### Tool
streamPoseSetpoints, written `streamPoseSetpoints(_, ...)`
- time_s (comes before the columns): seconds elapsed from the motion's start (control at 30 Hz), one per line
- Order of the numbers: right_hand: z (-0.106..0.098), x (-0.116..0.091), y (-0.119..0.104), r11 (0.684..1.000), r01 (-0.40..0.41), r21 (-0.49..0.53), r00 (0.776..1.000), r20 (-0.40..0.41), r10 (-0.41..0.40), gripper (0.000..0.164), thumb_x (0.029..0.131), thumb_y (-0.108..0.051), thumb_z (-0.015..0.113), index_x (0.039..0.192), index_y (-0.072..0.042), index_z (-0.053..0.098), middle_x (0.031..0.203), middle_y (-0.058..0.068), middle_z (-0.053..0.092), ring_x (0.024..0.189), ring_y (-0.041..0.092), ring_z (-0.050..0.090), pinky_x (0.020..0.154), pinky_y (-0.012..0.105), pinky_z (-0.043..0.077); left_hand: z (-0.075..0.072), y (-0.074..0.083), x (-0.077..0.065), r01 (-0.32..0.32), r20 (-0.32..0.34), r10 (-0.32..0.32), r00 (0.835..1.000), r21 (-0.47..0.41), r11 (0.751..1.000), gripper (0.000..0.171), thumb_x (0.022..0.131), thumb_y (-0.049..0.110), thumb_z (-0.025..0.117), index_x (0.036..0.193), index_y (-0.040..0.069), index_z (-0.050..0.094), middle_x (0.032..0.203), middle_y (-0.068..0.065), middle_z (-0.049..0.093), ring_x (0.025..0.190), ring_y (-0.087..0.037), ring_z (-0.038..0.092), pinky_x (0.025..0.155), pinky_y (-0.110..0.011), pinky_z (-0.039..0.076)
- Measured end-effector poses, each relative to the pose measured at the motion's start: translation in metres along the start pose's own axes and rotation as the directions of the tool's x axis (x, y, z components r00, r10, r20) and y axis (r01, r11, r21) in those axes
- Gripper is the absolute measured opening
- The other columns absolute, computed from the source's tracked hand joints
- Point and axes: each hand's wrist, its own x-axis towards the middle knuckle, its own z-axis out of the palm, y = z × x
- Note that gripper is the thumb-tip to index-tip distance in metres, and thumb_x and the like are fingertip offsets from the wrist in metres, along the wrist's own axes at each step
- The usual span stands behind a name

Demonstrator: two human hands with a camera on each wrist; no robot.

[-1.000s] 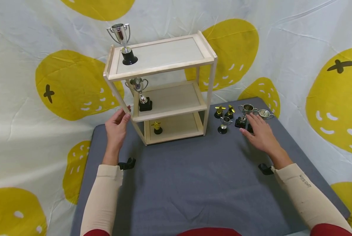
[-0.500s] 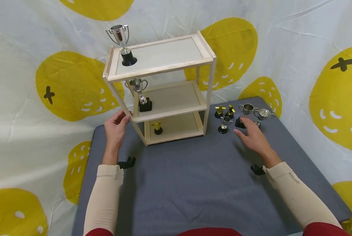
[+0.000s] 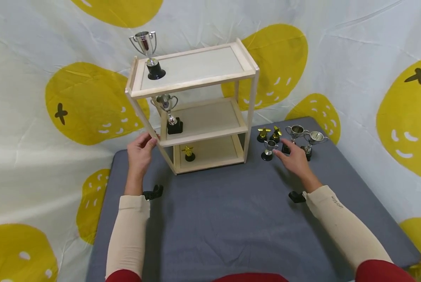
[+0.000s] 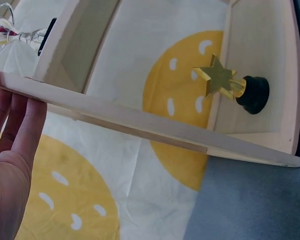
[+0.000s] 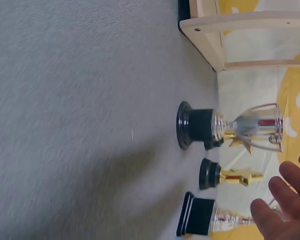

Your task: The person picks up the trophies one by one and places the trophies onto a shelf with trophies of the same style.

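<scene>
My left hand (image 3: 139, 152) holds the left front post of a three-tier wooden shelf (image 3: 196, 138); the left wrist view shows fingers (image 4: 31, 131) around that post. At the right, my right hand (image 3: 296, 159) hovers beside a small silver trophy cup (image 3: 269, 145) on a round black base. Its fingers are spread and nothing is between them; in the right wrist view they sit past the cup's rim. Two gold star trophies (image 3: 263, 133) stand behind the small cup. Two larger silver trophy cups (image 3: 314, 138) stand to the right, partly hidden by the hand.
A silver trophy cup (image 3: 155, 71) stands on the shelf's top left, another trophy cup (image 3: 174, 125) on the middle tier, and a gold star trophy (image 3: 189, 154) on the bottom tier. The grey cloth-covered table (image 3: 224, 219) meets a patterned curtain (image 3: 351, 94) behind and at the right.
My right hand has moved left, from over the larger cups to beside the small silver cup. My left hand stays on the shelf post.
</scene>
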Motion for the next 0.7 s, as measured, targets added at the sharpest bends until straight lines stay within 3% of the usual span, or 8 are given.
streamPoseSetpoints(0.27,0.016,0.015,-0.003,0.995,-0.052,0.087,0.996,-0.062,0.057,0.062,0.101,-0.034,0.071,0.150,-0.001,0.053,0.150,0.027,0.056,0.135,0.049,0.053,0.111,0.064,0.045,-0.002,0.000,0.000,0.028,0.022,-0.029,0.999,0.031,0.999,0.029,0.100,0.006,0.068,0.122,-0.012,0.070,0.098,0.011,0.070,0.098,-0.007,0.068,0.089,-0.015,0.059)
streamPoseSetpoints(0.5,0.030,0.029,-0.003,0.969,-0.073,0.235,0.991,-0.094,0.097,0.063,0.098,-0.035,0.075,0.147,0.000,0.057,0.149,0.025,0.058,0.139,0.044,0.055,0.116,0.058,0.046,-0.002,0.001,0.001,0.026,-0.018,-0.025,1.000,0.052,0.998,0.025,0.101,0.008,0.068,0.119,-0.010,0.072,0.098,0.008,0.072,0.096,-0.007,0.068,0.088,-0.013,0.059)
streamPoseSetpoints(0.7,0.037,0.035,0.000,0.974,-0.105,0.201,0.981,-0.141,0.135,0.054,0.096,-0.032,0.077,0.140,-0.002,0.065,0.139,0.025,0.065,0.127,0.044,0.062,0.108,0.059,0.050,-0.002,0.001,0.001,0.028,0.002,-0.028,1.000,0.068,0.997,0.027,0.101,0.008,0.068,0.120,-0.011,0.071,0.108,-0.003,0.072,0.099,-0.005,0.068,0.089,-0.014,0.059)
